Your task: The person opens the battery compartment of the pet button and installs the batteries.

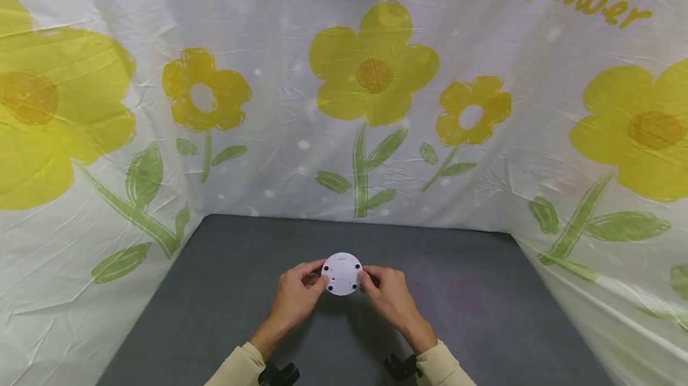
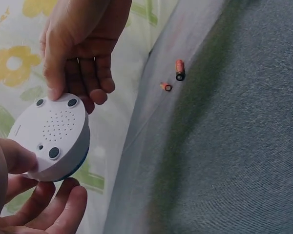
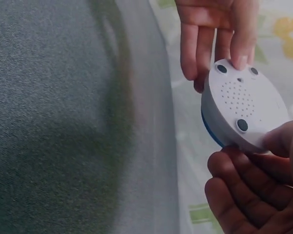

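Note:
Both hands hold a round white device (image 1: 341,273) by its opposite edges, above the dark table. Its underside faces the head camera, with small black round feet and a patch of tiny holes. In the left wrist view a blue band shows along the far side of the white device (image 2: 58,126). My left hand (image 1: 298,292) pinches the left edge, thumb on the underside and fingers behind. On the right edge, my right hand (image 1: 391,295) grips the same way. The right wrist view shows its curled fingers (image 3: 249,190) below the rim.
Two small orange-and-black batteries, one a larger battery (image 2: 179,69) and one a smaller-looking battery (image 2: 166,87), lie on the grey table (image 1: 242,254). A white curtain (image 1: 279,165) printed with yellow flowers surrounds the table at the back and both sides.

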Tool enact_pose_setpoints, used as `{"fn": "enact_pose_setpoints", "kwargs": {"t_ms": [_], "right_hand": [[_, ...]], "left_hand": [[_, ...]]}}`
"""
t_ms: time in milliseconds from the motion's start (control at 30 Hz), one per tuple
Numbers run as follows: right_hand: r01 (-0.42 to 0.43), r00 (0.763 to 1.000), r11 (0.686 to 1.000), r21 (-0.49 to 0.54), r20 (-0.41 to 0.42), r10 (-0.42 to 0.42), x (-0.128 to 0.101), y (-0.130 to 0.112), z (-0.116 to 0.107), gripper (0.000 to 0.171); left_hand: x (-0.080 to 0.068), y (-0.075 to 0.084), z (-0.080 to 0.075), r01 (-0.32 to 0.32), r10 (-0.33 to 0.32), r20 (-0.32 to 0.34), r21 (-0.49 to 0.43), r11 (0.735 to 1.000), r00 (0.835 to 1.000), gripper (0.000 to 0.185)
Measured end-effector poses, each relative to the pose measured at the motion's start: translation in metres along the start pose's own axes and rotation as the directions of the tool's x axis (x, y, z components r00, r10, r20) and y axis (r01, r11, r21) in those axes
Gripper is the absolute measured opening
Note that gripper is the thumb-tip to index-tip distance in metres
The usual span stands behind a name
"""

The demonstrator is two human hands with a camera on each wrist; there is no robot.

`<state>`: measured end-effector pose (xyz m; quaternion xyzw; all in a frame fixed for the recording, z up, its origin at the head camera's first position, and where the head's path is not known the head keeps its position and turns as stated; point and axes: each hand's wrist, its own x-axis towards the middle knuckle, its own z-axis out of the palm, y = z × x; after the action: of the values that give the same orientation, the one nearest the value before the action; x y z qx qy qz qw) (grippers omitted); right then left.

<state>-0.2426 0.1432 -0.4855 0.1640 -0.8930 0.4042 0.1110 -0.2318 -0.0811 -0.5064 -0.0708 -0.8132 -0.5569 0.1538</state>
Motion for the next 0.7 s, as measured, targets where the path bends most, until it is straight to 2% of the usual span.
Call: {"fn": "enact_pose_setpoints", "kwargs": {"t_ms": [100,200,333,433,567,700], "right_hand": [[-0.011,1.0,1.0,-0.009,0.018,0.011,-0.001,0.002,0.002,0.017],[-0.013,0.999,1.0,-0.018,0.029,0.014,-0.001,0.004,0.004,0.017],[-0.015,0.998,0.999,-0.04,0.054,0.017,-0.001,0.008,0.007,0.019],[-0.01,0.996,0.997,-0.075,0.086,0.017,-0.001,0.013,0.011,0.024],[-0.013,0.992,0.994,-0.105,0.121,0.026,-0.002,0.018,0.015,0.031],[-0.03,0.989,0.993,-0.115,0.139,0.046,-0.004,0.021,0.018,0.031]], "left_hand": [[-0.001,-0.003,0.001,0.033,-0.033,0.018,-0.014,0.999,0.999,0.03],[-0.001,-0.006,0.001,0.078,-0.074,0.049,-0.067,0.995,0.996,0.03],[-0.002,-0.011,0.002,0.151,-0.141,0.087,-0.114,0.982,0.986,0.029],[-0.002,-0.017,0.004,0.193,-0.182,0.102,-0.109,0.975,0.978,0.029],[-0.003,-0.022,0.005,0.257,-0.239,0.146,-0.118,0.959,0.96,0.031],[-0.005,-0.026,0.004,0.326,-0.293,0.206,-0.152,0.933,0.934,0.033]]}}
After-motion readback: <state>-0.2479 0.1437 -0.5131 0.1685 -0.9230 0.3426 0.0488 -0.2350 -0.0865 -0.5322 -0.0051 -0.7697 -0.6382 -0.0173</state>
